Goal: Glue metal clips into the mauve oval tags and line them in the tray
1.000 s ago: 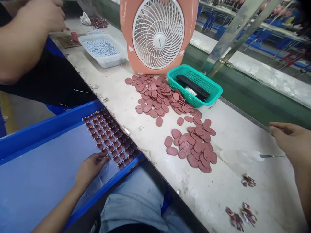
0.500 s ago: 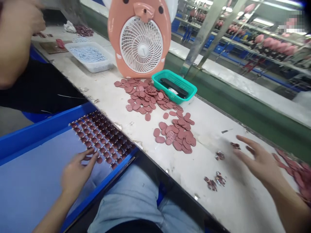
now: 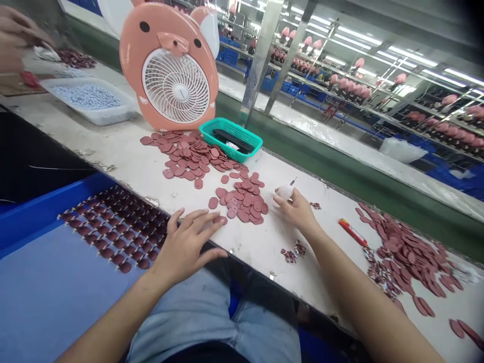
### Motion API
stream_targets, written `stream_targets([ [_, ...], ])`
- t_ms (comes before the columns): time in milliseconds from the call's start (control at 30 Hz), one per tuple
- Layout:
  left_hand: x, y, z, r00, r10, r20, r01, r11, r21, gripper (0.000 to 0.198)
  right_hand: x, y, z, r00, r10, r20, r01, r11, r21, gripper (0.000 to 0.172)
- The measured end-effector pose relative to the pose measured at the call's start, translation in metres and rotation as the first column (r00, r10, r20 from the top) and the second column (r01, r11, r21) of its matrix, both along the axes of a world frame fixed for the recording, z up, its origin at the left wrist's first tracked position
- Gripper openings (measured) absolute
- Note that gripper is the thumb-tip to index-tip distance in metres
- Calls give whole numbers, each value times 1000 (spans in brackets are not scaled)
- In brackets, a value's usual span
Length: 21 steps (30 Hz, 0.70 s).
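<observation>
My right hand (image 3: 298,212) is closed around a small white squeeze bottle (image 3: 284,192) with a thin needle tip pointing up and away. My left hand (image 3: 191,244) hovers palm down over the table's front edge, fingers spread. Its fingertips are close to a loose pile of flat reddish-brown oval pieces (image 3: 245,201); whether they touch one I cannot tell. To the left, a blue tray (image 3: 38,282) holds rows of dark red oval pieces (image 3: 121,227) with small pale ends. Small clusters of brown-and-white bits (image 3: 293,252) lie near my right forearm.
A larger pile of ovals (image 3: 185,156) lies before a pink animal-shaped fan (image 3: 170,65) and a green basket (image 3: 230,138). A white tray (image 3: 91,101) of small pale pieces stands left. On the right are a red-yellow tube (image 3: 352,232) and more ovals (image 3: 408,247). Another person's hands (image 3: 18,38) are far left.
My right hand has closed on the white bottle, which lay on the table, and moved left. My left hand has left the tray, moving right to the table edge and spreading its fingers. The view has shifted.
</observation>
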State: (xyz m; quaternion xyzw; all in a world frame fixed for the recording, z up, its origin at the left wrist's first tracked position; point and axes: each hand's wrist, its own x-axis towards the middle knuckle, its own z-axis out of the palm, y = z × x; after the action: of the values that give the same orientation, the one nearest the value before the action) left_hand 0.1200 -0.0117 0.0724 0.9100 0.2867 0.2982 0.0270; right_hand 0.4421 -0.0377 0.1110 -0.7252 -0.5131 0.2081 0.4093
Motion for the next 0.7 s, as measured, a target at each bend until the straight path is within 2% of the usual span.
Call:
stream_targets([
  [67,-11,-10,-6,994,-51,93,51,999,5,28,-12,-13,9,997,-12,-77,16,999,50,42],
  [133,-18,-25,-8,967,-24,255,42,997,-65,29,-32,-34,19,987,2,-159,11,997,80,41],
  [167,-19,-33,-7,935,40,352,23,985,-174,29,-44,-45,23,980,18,-196,-1,996,85,38],
  [200,-18,-42,-4,891,131,435,26,941,-338,24,-58,-56,26,972,36,-231,-16,996,87,37],
  [233,-16,-49,1,836,244,490,61,848,-526,17,-72,-66,28,963,56,-262,-35,996,85,35],
  [267,-12,-56,6,780,365,509,126,705,-698,11,-85,-74,29,954,80,-291,-59,995,80,34],
  [300,-9,-62,12,733,470,491,207,534,-820,10,-99,-81,29,940,105,-323,-86,994,73,33],
  [333,-5,-67,18,707,539,459,288,373,-882,13,-111,-86,27,919,133,-370,-118,991,62,33],
  [367,-2,-70,22,694,575,433,353,252,-901,15,-121,-90,25,883,161,-441,-154,987,52,33],
  [400,0,-73,26,686,595,420,396,179,-901,17,-130,-92,22,834,183,-520,-186,981,47,35],
  [433,1,-75,28,682,602,416,423,140,-895,18,-138,-94,18,775,200,-600,-214,976,49,36],
  [467,2,-77,29,674,603,426,441,133,-887,18,-144,-96,14,713,202,-672,-223,973,55,37],
  [533,3,-81,27,645,590,486,477,186,-859,21,-156,-99,7,605,167,-779,-178,981,71,37],
  [633,4,-88,21,584,493,645,521,383,-763,35,-173,-105,-3,442,72,-894,-47,997,57,40],
  [700,6,-93,17,566,425,706,507,496,-705,35,-184,-109,-8,358,23,-933,3,1000,26,43],
])
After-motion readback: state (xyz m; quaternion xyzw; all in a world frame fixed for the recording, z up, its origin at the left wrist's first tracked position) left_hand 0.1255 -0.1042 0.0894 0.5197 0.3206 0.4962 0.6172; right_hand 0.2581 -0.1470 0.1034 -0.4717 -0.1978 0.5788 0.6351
